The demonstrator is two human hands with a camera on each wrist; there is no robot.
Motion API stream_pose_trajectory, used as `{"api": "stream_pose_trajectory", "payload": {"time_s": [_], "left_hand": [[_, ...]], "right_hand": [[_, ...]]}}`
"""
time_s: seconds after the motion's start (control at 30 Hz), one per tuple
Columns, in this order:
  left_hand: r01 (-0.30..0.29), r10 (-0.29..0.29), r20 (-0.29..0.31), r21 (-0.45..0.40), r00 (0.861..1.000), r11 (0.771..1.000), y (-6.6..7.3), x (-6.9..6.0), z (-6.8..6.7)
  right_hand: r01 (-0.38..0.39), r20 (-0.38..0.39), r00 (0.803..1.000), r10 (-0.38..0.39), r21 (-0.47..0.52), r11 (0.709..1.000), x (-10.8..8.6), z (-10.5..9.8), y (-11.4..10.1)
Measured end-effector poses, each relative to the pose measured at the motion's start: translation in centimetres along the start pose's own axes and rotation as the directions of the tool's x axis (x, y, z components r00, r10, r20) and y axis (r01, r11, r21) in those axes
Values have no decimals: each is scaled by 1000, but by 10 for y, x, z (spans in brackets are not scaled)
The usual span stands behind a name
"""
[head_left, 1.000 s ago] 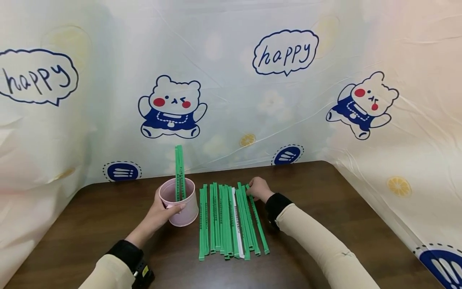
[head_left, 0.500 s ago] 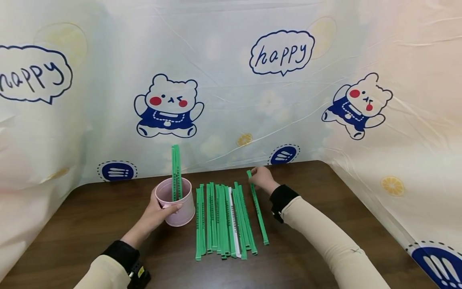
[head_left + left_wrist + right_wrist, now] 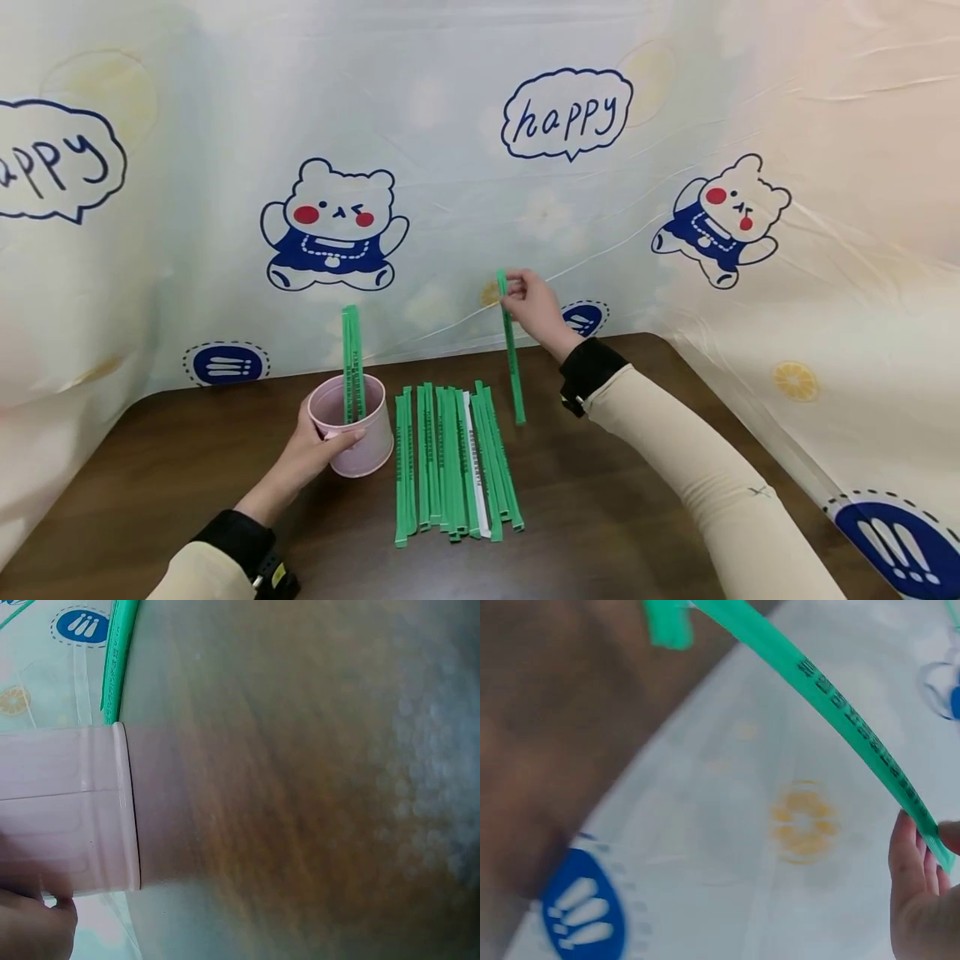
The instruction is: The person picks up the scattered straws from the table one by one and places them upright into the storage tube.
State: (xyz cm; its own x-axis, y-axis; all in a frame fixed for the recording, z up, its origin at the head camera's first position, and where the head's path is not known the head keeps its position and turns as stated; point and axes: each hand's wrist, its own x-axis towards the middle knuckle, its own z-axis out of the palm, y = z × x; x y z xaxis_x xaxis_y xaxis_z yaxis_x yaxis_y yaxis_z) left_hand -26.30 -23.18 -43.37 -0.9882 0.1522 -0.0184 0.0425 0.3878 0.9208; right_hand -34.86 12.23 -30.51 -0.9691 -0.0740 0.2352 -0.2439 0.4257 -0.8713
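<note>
In the head view my left hand (image 3: 303, 450) holds a pink cup (image 3: 371, 450) from its left side, thumb across the near side. A few long green wrapped straws (image 3: 351, 358) stand upright in the cup. My right hand (image 3: 536, 308) pinches one green wrapped straw (image 3: 512, 367) near its top end, and it hangs down above the table's back part. Printed dark lettering runs along this straw (image 3: 847, 716) in the right wrist view. Between the hands lies a row of green wrapped straws (image 3: 450, 467) with one white wrapped straw (image 3: 477, 475) among them.
The brown wooden table (image 3: 600, 517) ends at the back against a pale printed curtain (image 3: 450, 208) with bears and lettering. The curtain also rises along both sides.
My right hand has drawn a green wrapped straw away from the row's right end and lifted it up and back. My left hand keeps hold of the pink cup.
</note>
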Motion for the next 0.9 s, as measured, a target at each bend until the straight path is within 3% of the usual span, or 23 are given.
{"api": "stream_pose_trajectory", "payload": {"time_s": [0.13, 0.27, 0.47, 0.67, 0.9], "left_hand": [[8, -8, 7, 19, 1000, 1000, -1, -2, -4], [10, -10, 9, 27, 1000, 1000, 0, -1, -4], [37, -37, 8, 15, 999, 999, 1, -3, 0], [47, -47, 0, -5, 999, 999, -1, -4, 1], [21, -21, -2, 1, 1000, 1000, 1, 0, 0]], "right_hand": [[94, -89, 992, -86, 88, 992, 8, 4, -35], [194, -170, 972, -161, 200, 960, 12, 15, -73], [266, -159, 961, -224, 333, 905, 6, 54, -112], [270, -115, 963, -245, 322, 908, -9, 99, -118], [201, -19, 979, -203, 254, 946, -17, 127, -95]]}}
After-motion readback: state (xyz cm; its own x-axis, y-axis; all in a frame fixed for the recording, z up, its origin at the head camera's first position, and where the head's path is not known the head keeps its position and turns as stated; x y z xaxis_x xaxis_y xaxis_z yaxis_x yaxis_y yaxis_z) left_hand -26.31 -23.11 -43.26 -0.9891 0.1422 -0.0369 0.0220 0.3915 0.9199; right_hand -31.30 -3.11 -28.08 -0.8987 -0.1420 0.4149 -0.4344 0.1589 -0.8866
